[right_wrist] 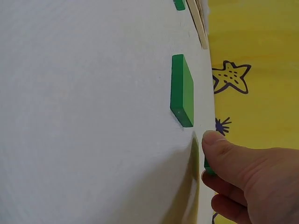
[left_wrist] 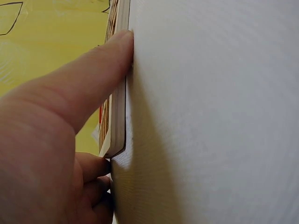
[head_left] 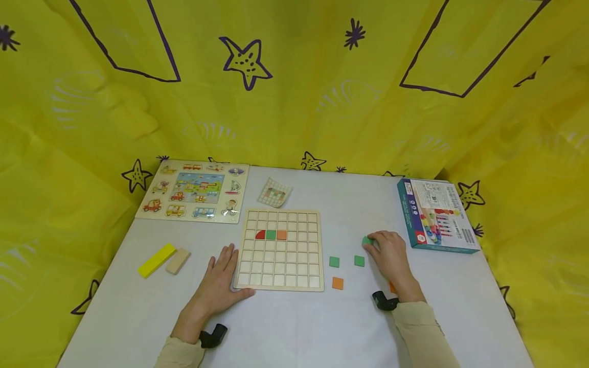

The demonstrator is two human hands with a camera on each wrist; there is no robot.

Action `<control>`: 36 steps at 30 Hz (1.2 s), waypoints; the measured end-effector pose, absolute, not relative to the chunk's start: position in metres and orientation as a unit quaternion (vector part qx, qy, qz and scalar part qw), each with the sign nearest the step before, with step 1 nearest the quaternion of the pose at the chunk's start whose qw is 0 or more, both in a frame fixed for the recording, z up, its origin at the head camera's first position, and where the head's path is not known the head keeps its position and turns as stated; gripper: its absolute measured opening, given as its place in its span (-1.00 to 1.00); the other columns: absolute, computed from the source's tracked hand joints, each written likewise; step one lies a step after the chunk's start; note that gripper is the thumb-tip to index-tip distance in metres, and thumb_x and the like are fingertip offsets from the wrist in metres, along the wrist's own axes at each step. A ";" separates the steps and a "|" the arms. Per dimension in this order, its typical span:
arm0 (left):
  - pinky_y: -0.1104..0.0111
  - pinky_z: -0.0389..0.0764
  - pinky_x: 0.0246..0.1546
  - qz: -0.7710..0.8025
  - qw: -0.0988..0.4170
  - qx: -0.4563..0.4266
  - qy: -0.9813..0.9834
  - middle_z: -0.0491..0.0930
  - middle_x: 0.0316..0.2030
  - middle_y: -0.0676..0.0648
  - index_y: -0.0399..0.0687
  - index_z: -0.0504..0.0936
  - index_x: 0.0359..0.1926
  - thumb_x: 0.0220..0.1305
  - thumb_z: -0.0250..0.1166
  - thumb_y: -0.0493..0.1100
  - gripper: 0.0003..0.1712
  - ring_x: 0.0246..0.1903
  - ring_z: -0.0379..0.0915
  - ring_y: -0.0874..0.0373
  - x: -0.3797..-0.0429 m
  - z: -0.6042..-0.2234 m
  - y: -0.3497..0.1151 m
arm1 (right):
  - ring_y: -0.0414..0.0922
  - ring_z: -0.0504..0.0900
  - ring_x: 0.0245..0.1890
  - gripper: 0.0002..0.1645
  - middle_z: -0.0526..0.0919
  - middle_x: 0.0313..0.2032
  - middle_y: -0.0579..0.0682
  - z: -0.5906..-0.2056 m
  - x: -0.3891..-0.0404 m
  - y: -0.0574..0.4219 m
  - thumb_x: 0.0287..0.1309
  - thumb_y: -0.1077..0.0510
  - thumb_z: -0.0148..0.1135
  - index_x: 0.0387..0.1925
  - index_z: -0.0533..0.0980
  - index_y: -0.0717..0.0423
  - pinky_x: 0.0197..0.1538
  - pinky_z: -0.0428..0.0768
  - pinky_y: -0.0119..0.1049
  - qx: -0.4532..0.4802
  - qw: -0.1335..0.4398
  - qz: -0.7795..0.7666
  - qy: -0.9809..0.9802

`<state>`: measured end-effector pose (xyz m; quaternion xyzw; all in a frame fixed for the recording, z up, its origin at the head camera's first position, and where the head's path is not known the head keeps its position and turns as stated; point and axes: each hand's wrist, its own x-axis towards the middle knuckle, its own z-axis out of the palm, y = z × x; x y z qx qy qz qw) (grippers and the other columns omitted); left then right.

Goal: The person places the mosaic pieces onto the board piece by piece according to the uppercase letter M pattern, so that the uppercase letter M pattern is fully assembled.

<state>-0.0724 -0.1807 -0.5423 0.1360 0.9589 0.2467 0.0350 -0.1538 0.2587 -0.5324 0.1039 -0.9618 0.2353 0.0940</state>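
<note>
A square wooden grid board (head_left: 294, 288) lies in front of me, holding a red rounded tile (head_left: 261, 235), a green tile (head_left: 271, 234) and an orange tile (head_left: 281, 234) side by side in one row. My left hand (head_left: 214, 289) rests at its lower left corner, fingers along the left side and thumb (left_wrist: 112, 51) against the near edge. Right of the board, my right hand (head_left: 390, 255) pinches a green square tile (head_left: 366, 240) between thumb and fingers, mostly covered in the right wrist view. Two more green tiles (head_left: 359, 261) (head_left: 334, 261) lie between hand and board.
An orange tile (head_left: 338, 283) lies near the board; another (head_left: 392, 288) shows partly beneath my right wrist. A pattern card (head_left: 275, 192) sits behind the board. Picture puzzle (head_left: 211, 213), yellow block (head_left: 157, 260) and plain wooden block (head_left: 178, 261) lie left, a box (head_left: 439, 217) right.
</note>
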 end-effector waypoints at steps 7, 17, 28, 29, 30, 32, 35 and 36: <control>-0.18 -0.13 0.33 0.242 0.034 0.136 0.960 -0.08 0.47 -0.33 -0.47 0.07 0.43 -0.01 0.42 0.34 0.30 0.45 -0.22 -0.21 -0.073 -0.544 -0.181 | 0.16 0.47 -0.02 -0.66 0.65 -0.13 0.18 -0.528 -0.162 0.247 0.13 0.15 0.42 -0.11 0.63 0.29 0.16 0.28 0.15 0.111 0.082 0.254 -0.957; -0.18 -0.14 0.34 0.240 0.037 0.135 0.961 -0.08 0.47 -0.33 -0.46 0.07 0.43 -0.01 0.42 0.35 0.30 0.45 -0.23 -0.22 -0.074 -0.543 -0.181 | 0.13 0.51 -0.08 -0.69 0.68 -0.18 0.12 -0.519 -0.183 0.216 0.06 0.15 0.47 -0.17 0.67 0.22 0.10 0.35 0.11 0.149 0.100 0.249 -0.952; -0.17 -0.14 0.34 0.238 0.047 0.132 0.961 -0.11 0.48 -0.31 -0.45 0.05 0.44 0.00 0.42 0.34 0.30 0.46 -0.25 -0.19 -0.074 -0.542 -0.181 | 0.04 0.52 -0.10 -0.71 0.69 -0.19 0.03 -0.513 -0.197 0.169 0.11 0.08 0.44 -0.18 0.69 0.18 0.08 0.38 -0.02 0.196 0.075 0.235 -0.949; -0.17 -0.14 0.34 0.239 0.047 0.132 0.961 -0.11 0.48 -0.32 -0.45 0.05 0.44 0.00 0.42 0.34 0.30 0.46 -0.25 -0.19 -0.074 -0.543 -0.181 | 0.04 0.53 -0.11 -0.70 0.69 -0.20 0.03 -0.514 -0.197 0.166 0.11 0.08 0.44 -0.18 0.69 0.18 0.08 0.39 -0.03 0.205 0.073 0.230 -0.948; -0.17 -0.14 0.34 0.240 0.048 0.132 0.960 -0.11 0.48 -0.32 -0.45 0.05 0.44 0.00 0.42 0.34 0.30 0.46 -0.25 -0.19 -0.074 -0.543 -0.182 | 0.03 0.53 -0.12 -0.70 0.69 -0.20 0.03 -0.515 -0.198 0.163 0.11 0.07 0.44 -0.18 0.69 0.18 0.06 0.40 -0.04 0.213 0.074 0.227 -0.947; -0.17 -0.15 0.34 0.243 0.049 0.132 0.960 -0.11 0.48 -0.32 -0.45 0.04 0.44 0.00 0.41 0.35 0.30 0.46 -0.25 -0.19 -0.073 -0.543 -0.182 | 0.03 0.54 -0.13 -0.69 0.69 -0.21 0.03 -0.517 -0.198 0.157 0.11 0.05 0.44 -0.18 0.69 0.17 0.04 0.42 -0.05 0.228 0.072 0.217 -0.946; -0.16 -0.16 0.35 0.246 0.051 0.131 0.959 -0.11 0.48 -0.32 -0.45 0.04 0.44 0.01 0.41 0.36 0.30 0.46 -0.26 -0.19 -0.073 -0.542 -0.181 | 0.04 0.55 -0.14 -0.67 0.69 -0.21 0.05 -0.520 -0.197 0.148 0.11 0.02 0.43 -0.17 0.69 0.16 0.03 0.44 -0.05 0.244 0.070 0.205 -0.945; -0.16 -0.16 0.35 0.246 0.050 0.131 0.959 -0.10 0.48 -0.32 -0.45 0.05 0.44 0.00 0.41 0.36 0.30 0.46 -0.25 -0.19 -0.073 -0.542 -0.181 | 0.04 0.55 -0.14 -0.67 0.69 -0.21 0.04 -0.520 -0.196 0.145 0.11 0.02 0.43 -0.17 0.69 0.16 0.04 0.44 -0.05 0.246 0.067 0.206 -0.945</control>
